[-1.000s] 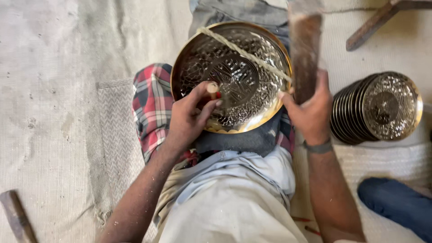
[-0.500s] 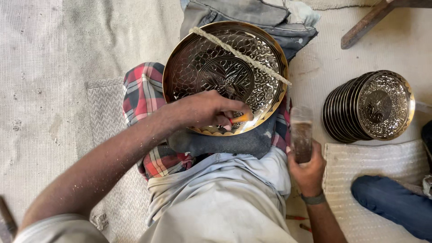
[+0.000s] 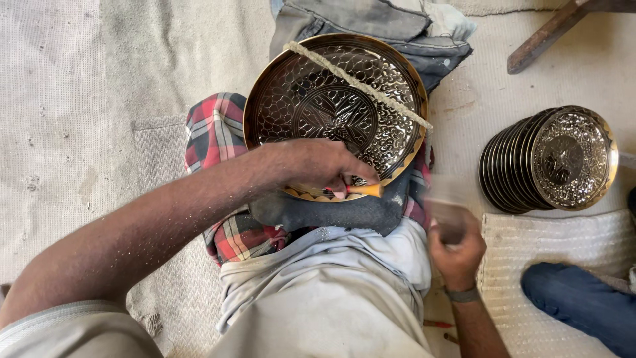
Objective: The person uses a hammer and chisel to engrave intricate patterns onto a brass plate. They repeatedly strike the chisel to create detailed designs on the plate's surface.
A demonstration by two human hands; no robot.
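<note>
Pale woven matting [image 3: 79,99] covers the floor. On the person's lap leans an embossed brass plate [image 3: 334,109]. Reaching across, the left hand [image 3: 318,166] is curled tight around an orange-handled punch [image 3: 364,190] at the plate's lower rim. Beside the thigh, the right hand [image 3: 456,248] grips a blurred wooden mallet [image 3: 450,215].

Stacked plates [image 3: 550,159] crowd the right; left mat [image 3: 59,132] open.

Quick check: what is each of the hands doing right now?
Left hand: closed on a small orange-handled tool at the engraved plate.
Right hand: closed on a blurred object; cannot tell what.
</note>
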